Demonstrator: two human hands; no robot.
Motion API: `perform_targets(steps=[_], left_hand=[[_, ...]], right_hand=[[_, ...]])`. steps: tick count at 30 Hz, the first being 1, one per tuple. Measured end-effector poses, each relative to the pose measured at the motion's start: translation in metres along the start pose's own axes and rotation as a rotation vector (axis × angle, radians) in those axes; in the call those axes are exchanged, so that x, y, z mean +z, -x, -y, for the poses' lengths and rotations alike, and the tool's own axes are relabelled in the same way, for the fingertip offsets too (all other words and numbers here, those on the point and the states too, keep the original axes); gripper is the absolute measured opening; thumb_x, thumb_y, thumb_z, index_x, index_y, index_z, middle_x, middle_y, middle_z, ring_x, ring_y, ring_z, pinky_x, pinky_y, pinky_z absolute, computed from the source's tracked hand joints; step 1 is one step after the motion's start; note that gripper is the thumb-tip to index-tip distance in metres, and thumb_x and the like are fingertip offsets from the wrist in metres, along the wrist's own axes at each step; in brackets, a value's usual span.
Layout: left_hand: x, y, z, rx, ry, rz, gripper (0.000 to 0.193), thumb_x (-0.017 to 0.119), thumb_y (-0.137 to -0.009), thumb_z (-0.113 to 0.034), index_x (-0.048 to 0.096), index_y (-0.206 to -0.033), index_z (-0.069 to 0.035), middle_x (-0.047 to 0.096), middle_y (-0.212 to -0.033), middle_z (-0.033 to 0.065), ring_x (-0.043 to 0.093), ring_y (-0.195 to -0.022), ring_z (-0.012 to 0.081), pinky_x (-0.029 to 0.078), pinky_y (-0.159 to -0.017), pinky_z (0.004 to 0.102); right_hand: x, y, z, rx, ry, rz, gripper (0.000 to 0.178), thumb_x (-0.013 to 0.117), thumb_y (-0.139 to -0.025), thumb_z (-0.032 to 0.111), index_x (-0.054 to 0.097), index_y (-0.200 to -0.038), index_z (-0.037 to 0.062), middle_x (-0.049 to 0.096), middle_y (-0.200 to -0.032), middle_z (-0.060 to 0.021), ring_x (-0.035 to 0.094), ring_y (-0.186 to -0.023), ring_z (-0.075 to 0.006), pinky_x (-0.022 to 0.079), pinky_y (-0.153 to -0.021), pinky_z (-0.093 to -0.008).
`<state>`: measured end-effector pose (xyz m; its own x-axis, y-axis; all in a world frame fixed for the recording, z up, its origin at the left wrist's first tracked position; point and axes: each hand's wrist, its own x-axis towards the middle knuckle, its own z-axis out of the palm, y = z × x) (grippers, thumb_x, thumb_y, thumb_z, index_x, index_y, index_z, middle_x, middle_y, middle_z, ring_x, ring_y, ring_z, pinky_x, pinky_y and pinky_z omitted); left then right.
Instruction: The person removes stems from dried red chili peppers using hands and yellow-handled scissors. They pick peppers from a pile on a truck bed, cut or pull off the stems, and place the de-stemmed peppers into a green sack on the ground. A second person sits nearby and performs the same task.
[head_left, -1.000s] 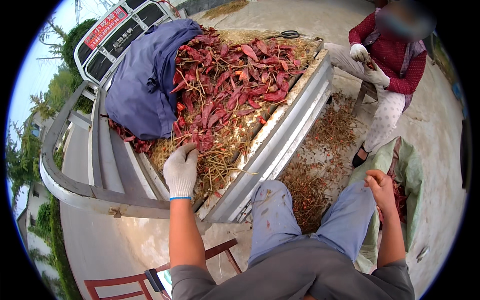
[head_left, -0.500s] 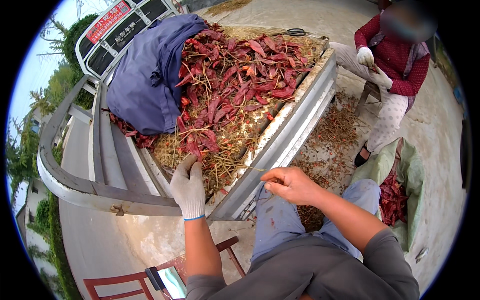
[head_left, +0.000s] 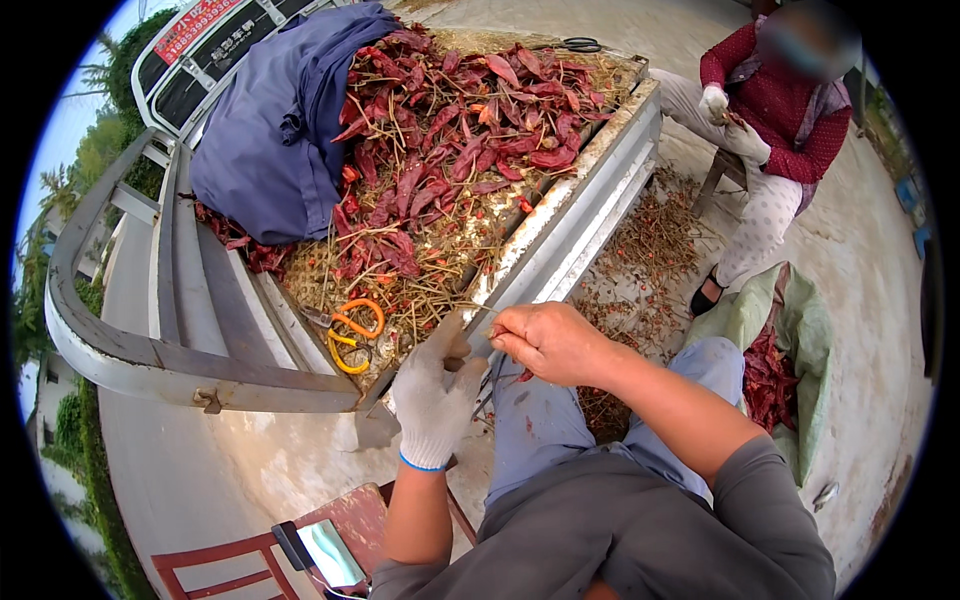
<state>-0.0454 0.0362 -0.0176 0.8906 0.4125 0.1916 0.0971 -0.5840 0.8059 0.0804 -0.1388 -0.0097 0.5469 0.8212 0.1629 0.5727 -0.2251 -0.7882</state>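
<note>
Dried red chili peppers [head_left: 430, 150] lie heaped with straw-coloured stems on the truck bed. My left hand [head_left: 432, 405], in a white knit glove, is at the bed's near corner, its fingers curled inward; what they hold, if anything, is hidden. Close beside it on the right, my bare right hand [head_left: 548, 343] is closed in a pinch on a thin dry stem [head_left: 474, 306], which sticks out toward the left. A small red tip shows below the right hand. Orange-handled scissors [head_left: 358, 328] rest on the bed just left of my gloved hand.
Blue cloth [head_left: 270, 130] covers the heap's left side. The metal side panel [head_left: 570, 225] borders the bed. A seated co-worker in white gloves [head_left: 735, 125] handles something small. A green sack [head_left: 808, 330] holds red peppers at right; a reddish chair [head_left: 355, 515] stands at lower left.
My left hand has drawn back from the peppers toward my right hand, uncovering the orange-handled scissors. My right hand has moved slightly left and up. The view has shifted a little.
</note>
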Motion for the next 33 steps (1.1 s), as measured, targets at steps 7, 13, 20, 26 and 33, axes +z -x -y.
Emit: perform_targets(steps=[7, 13, 20, 26, 33], left_hand=[[-0.010, -0.017, -0.030, 0.753, -0.869, 0.259, 0.034, 0.080, -0.084, -0.031, 0.076, -0.113, -0.013, 0.071, -0.083, 0.0014, 0.069, -0.079, 0.0222, 0.051, -0.075, 0.0395], [-0.004, -0.018, -0.045, 0.904, -0.990, 0.433, 0.018, 0.075, -0.089, -0.034, 0.073, -0.090, -0.016, 0.068, -0.077, -0.0003, 0.069, -0.078, 0.0210, 0.049, -0.072, 0.0389], [0.006, -0.011, -0.044, 0.826, -0.781, 0.462, 0.016, 0.071, -0.091, -0.028, 0.073, -0.085, -0.013, 0.068, -0.072, 0.0046, 0.070, -0.075, 0.0250, 0.049, -0.069, 0.0420], [0.030, 0.006, -0.016, 0.546, -0.481, 0.256, 0.010, 0.076, -0.082, -0.018, 0.073, -0.084, -0.009, 0.067, -0.073, 0.0101, 0.067, -0.076, 0.0347, 0.050, -0.071, 0.0469], [0.073, 0.024, -0.023, -0.026, 0.126, 0.166, 0.022, 0.064, -0.097, -0.020, 0.073, -0.089, -0.003, 0.069, -0.080, 0.0206, 0.069, -0.078, 0.0398, 0.051, -0.069, 0.0476]], right_hand=[[-0.024, 0.010, 0.008, 0.037, 0.266, 0.353, 0.035, 0.060, -0.104, 0.030, 0.072, -0.095, -0.0013, 0.073, -0.090, -0.0229, 0.070, -0.090, -0.0441, 0.055, -0.082, -0.0526], [-0.030, 0.019, -0.008, -0.138, 0.218, 0.470, 0.033, 0.061, -0.103, 0.029, 0.070, -0.092, -0.0003, 0.071, -0.085, -0.0226, 0.069, -0.084, -0.0443, 0.054, -0.078, -0.0525], [-0.031, 0.032, -0.027, 0.029, -0.281, 0.511, 0.035, 0.060, -0.105, 0.027, 0.070, -0.090, -0.0026, 0.067, -0.075, -0.0122, 0.068, -0.073, -0.0268, 0.055, -0.071, -0.0409], [0.015, 0.064, -0.041, 0.292, -0.942, 0.207, 0.035, 0.059, -0.111, 0.029, 0.065, -0.091, 0.0022, 0.060, -0.074, -0.0014, 0.059, -0.064, -0.0105, 0.049, -0.057, -0.0271], [0.036, 0.083, -0.049, 0.356, -1.073, -0.078, 0.033, 0.057, -0.112, 0.029, 0.066, -0.098, -0.0001, 0.060, -0.074, -0.0022, 0.058, -0.064, -0.0113, 0.049, -0.060, -0.0275]])
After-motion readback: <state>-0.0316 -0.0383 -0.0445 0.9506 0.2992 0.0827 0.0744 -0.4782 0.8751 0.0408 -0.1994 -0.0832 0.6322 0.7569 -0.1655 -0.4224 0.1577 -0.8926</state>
